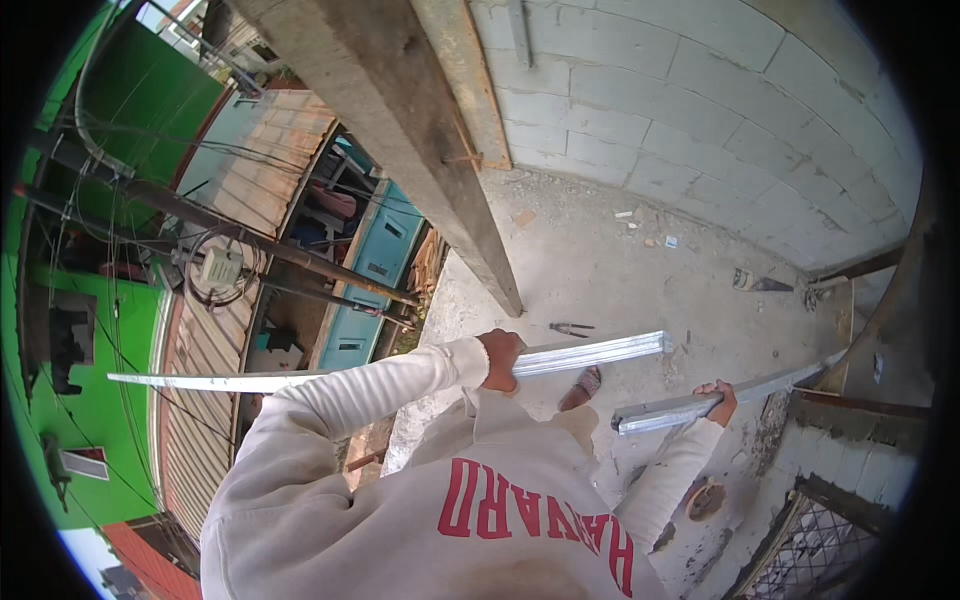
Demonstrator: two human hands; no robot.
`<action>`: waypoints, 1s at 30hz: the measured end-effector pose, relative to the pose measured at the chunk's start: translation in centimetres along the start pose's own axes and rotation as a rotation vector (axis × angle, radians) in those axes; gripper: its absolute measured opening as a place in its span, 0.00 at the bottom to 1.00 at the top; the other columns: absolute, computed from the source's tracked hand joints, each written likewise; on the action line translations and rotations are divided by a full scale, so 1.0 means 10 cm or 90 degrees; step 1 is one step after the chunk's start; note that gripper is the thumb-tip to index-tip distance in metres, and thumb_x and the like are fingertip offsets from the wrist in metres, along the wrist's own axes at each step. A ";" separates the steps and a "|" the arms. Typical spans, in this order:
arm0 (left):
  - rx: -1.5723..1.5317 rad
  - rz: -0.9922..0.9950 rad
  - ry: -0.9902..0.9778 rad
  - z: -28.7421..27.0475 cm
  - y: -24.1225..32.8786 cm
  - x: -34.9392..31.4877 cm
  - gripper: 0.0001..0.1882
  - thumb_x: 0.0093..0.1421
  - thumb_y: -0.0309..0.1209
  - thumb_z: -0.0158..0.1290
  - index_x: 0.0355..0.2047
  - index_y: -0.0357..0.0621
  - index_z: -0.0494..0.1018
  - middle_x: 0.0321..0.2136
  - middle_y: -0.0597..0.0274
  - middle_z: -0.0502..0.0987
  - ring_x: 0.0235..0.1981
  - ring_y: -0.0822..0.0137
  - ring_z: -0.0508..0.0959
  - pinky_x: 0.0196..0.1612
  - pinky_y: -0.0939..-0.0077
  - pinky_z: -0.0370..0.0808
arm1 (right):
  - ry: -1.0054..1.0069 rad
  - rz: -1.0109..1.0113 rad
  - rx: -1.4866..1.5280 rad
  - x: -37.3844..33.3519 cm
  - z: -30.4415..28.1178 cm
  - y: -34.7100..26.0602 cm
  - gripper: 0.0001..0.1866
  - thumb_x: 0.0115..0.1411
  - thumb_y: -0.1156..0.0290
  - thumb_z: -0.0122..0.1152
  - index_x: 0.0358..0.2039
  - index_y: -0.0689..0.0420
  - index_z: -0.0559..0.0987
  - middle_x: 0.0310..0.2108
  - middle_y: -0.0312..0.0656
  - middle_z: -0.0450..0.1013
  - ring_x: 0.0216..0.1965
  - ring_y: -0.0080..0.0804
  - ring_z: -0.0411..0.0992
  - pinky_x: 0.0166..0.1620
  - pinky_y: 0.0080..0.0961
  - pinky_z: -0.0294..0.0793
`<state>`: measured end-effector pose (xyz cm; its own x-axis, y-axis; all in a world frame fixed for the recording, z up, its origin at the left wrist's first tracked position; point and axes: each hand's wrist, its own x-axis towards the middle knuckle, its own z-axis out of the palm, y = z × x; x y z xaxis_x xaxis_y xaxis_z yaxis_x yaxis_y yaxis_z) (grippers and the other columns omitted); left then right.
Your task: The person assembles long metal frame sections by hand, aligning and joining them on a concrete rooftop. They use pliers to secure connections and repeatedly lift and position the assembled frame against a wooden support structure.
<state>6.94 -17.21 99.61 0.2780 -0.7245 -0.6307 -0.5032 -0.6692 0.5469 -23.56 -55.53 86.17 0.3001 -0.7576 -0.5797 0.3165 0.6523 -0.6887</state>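
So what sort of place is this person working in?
Probably a building site: there's a bare block wall, a rough floor with scattered debris, and a metal bar in the left hand.

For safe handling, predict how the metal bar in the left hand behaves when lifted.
The metal bar is probably stiff, given its ridged shape. Its shiny surface may feel slippery. It could tip leftward, since most of its apparent length lies left of the left hand.

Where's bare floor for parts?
Bare: grey concrete floor between dark metal pliers and pale-handled saw; also between grey-brown square post and scattered debris. Crowded: foot of grey block wall (debris, saw); around patterned sandal, near silver metal bar in the left hand and second silver metal bar in the right hand.
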 end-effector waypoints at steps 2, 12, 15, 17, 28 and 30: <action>0.028 -0.024 0.005 -0.03 0.04 0.01 0.16 0.44 0.31 0.61 0.35 0.37 0.82 0.28 0.44 0.84 0.32 0.48 0.86 0.35 0.55 0.81 | -0.102 0.128 -0.083 0.43 -0.77 -0.36 0.09 0.63 0.64 0.59 0.31 0.52 0.70 0.24 0.41 0.69 0.28 0.35 0.71 0.35 0.33 0.74; -0.002 0.055 -0.034 0.22 0.10 -0.11 0.13 0.41 0.35 0.60 0.23 0.38 0.84 0.22 0.48 0.82 0.23 0.49 0.81 0.30 0.53 0.77 | 0.030 -0.117 -0.279 0.02 -0.47 -0.29 0.18 0.67 0.54 0.54 0.40 0.57 0.77 0.33 0.43 0.73 0.40 0.40 0.74 0.47 0.43 0.74; 0.039 0.037 -0.038 0.17 0.11 -0.07 0.13 0.42 0.36 0.60 0.24 0.41 0.85 0.23 0.49 0.83 0.25 0.50 0.81 0.30 0.54 0.77 | 0.034 -0.109 -0.290 -0.03 -0.39 -0.30 0.18 0.67 0.54 0.53 0.39 0.58 0.77 0.33 0.44 0.74 0.40 0.40 0.74 0.48 0.44 0.74; 0.062 0.018 -0.024 0.28 0.00 0.12 0.12 0.42 0.37 0.60 0.24 0.44 0.85 0.24 0.50 0.84 0.26 0.52 0.82 0.31 0.55 0.77 | 0.017 -0.090 -0.300 -0.01 -0.34 -0.30 0.18 0.67 0.54 0.53 0.39 0.58 0.77 0.33 0.44 0.74 0.40 0.40 0.74 0.49 0.44 0.74; 0.065 -0.007 0.057 0.11 -0.35 0.89 0.14 0.41 0.36 0.66 0.28 0.42 0.85 0.28 0.47 0.84 0.34 0.48 0.85 0.38 0.56 0.80 | -0.318 0.312 -0.538 -0.06 0.12 -0.40 0.24 0.66 0.51 0.49 0.38 0.62 0.78 0.36 0.49 0.76 0.41 0.44 0.75 0.51 0.47 0.75; 0.064 -0.001 0.063 0.05 -0.37 0.79 0.16 0.40 0.38 0.69 0.29 0.42 0.85 0.30 0.48 0.85 0.36 0.48 0.85 0.39 0.56 0.81 | -0.195 0.221 -0.371 -0.49 0.47 0.08 0.21 0.62 0.56 0.58 0.47 0.59 0.75 0.41 0.51 0.74 0.47 0.49 0.74 0.51 0.49 0.76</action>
<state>10.53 -20.38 92.35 0.3565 -0.7392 -0.5713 -0.5800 -0.6545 0.4850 -20.53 -51.21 90.51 0.5603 -0.4143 -0.7172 -0.3456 0.6700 -0.6570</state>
